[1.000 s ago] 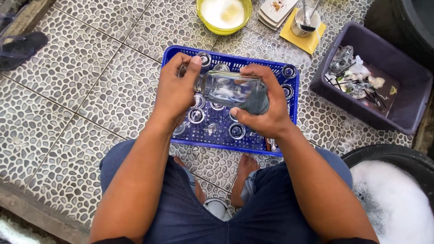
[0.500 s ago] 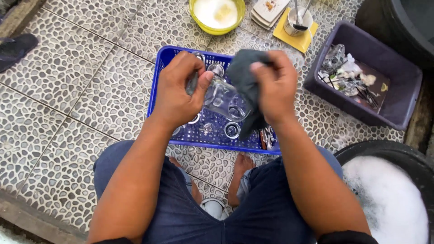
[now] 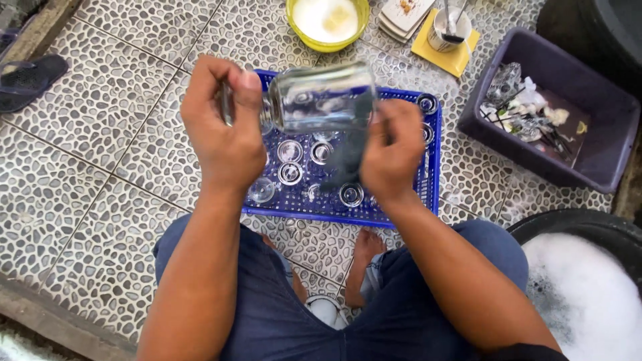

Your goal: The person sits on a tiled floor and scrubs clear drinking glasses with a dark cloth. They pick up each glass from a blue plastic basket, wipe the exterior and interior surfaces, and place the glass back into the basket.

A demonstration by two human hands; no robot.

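A clear glass lies on its side in the air above a blue crate. My left hand grips its left end. My right hand is closed on a dark cloth that hangs from the glass's right end down over the crate. Several clear glasses stand upright inside the crate.
A yellow bowl of white liquid, stacked plates and a cup on a yellow pad lie beyond the crate. A purple tub of dishes is at right, a black basin of suds at lower right. A dark sandal lies left.
Both hands have lifted the glass higher and turned it sideways. The cloth has moved from over the glass's top to its right end.
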